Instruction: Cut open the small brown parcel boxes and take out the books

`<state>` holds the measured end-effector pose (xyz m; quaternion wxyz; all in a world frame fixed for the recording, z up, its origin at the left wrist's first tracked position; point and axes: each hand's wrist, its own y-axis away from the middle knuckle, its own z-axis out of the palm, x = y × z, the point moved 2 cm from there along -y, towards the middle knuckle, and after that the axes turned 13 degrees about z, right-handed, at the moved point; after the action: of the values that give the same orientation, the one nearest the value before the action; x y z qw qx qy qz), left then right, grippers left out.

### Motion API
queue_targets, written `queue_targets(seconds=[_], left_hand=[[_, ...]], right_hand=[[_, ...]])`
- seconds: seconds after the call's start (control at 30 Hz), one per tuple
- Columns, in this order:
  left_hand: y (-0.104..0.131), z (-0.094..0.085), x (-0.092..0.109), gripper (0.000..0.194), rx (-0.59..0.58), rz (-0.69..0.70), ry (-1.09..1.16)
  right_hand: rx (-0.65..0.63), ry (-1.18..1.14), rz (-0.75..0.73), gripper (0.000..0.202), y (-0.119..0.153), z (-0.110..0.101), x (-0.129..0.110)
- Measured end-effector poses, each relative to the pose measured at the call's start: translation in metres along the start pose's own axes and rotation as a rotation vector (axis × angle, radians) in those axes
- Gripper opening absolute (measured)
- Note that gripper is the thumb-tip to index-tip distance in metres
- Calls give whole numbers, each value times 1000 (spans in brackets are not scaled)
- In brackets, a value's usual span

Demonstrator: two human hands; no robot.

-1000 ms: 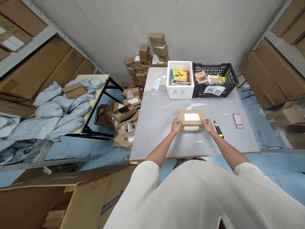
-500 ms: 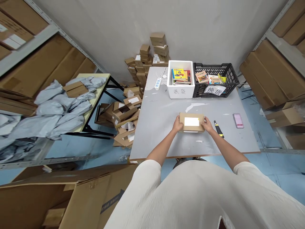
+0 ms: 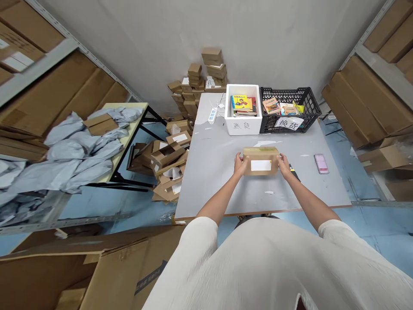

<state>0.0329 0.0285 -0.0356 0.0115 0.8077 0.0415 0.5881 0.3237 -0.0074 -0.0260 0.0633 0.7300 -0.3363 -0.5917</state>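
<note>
Between our left hand (image 3: 239, 165) and right hand (image 3: 283, 165), fingers gripping its ends, we are holding a box (image 3: 260, 154), probably for balance, leaving its label (image 3: 261, 165) uncovered, a knife (image 3: 294, 173) lying near the right fingers.

parcel (image 3: 260, 156): brown, label (image 3: 261, 165) white | table (image 3: 213, 172): grey | bin (image 3: 254, 128): white | crate (image 3: 267, 125): black lattice

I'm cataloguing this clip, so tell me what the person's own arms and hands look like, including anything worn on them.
The person wears a plain, off-white shirt with loose, slightly creased short sleeves. Both forearms are uncovered. The left hand and right hand are ungloved. No watch or bracelet shows; rings are too small to tell.
</note>
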Motion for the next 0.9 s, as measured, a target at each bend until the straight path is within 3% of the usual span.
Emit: queue_targets(seconds=[0.17, 0.37, 0.57, 0.77, 0.9], left_hand=[[14, 0, 2, 57, -36, -62, -191], [26, 2, 11, 56, -101, 154, -414], [41, 7, 26, 44, -255, 387, -541], [47, 10, 30, 43, -327, 418, -649], [45, 3, 29, 45, -306, 402, -658]], right_hand=[[81, 186, 46, 63, -3, -4, 18], [38, 248, -34, 58, 0, 1, 31], [5, 255, -49, 56, 8, -3, 29], [-5, 247, -70, 56, 18, -3, 24], [16, 231, -121, 62, 27, 5, 15]])
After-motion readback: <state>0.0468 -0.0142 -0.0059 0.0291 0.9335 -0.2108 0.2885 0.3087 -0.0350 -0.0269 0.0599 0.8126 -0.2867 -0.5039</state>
